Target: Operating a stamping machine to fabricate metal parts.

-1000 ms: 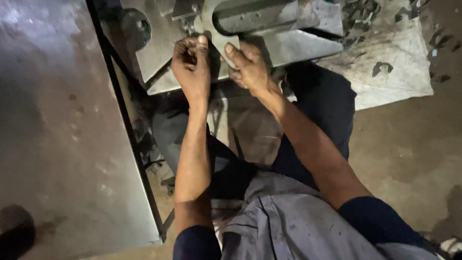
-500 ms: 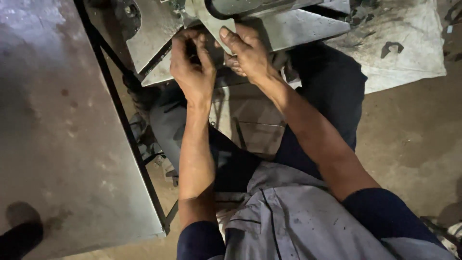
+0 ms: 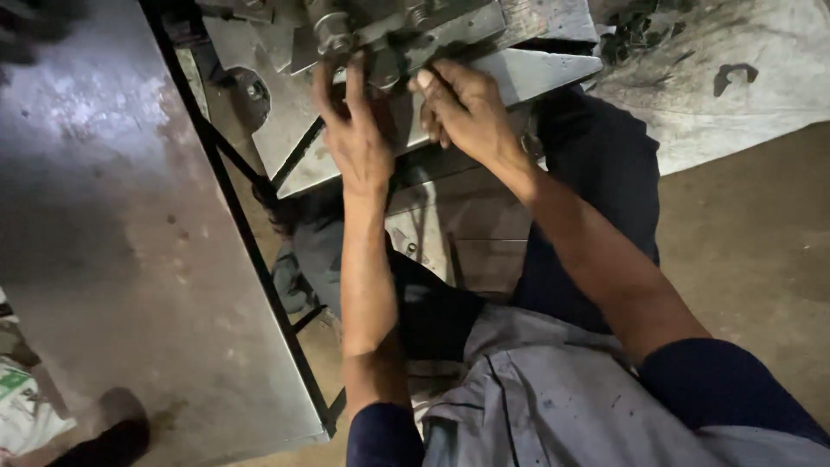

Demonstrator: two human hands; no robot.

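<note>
**Inspector:** Position of the hands?

**Assistant:** Both are up at the metal fixture [image 3: 406, 35] near the top edge of the view. The left hand [image 3: 359, 130] lies palm-down against it, fingers [image 3: 322, 82] spread and reaching upward, the tips touching the bolt [image 3: 333, 35] and the block beside it. They are extended, not curled round anything that shows.

**Inspector:** And the right hand?

**Assistant:** The right hand [image 3: 467, 108] sits just beside the left, at the lower edge of the fixture. Its thumb [image 3: 428, 82] presses up against the underside of the block; the other fingers are bent and tucked below. Whether they pinch a part I cannot tell; the spot is dark and hidden by the hand itself.

**Inspector:** Where does the fixture sit?

**Assistant:** On a grey steel plate [image 3: 553, 69] that slopes from upper right to lower left. The fixture lies above and ahead of both sets of fingertips, partly cut off by the frame.

**Inspector:** Surroundings?

**Assistant:** A large flat sheet [image 3: 112, 225] on a dark frame [image 3: 259, 259] to the left. A concrete floor [image 3: 752, 225] to the right. The person sits with dark trousers [image 3: 596, 173] under the plate, and wears a grey shirt [image 3: 553, 398] with dark blue sleeves.
</note>
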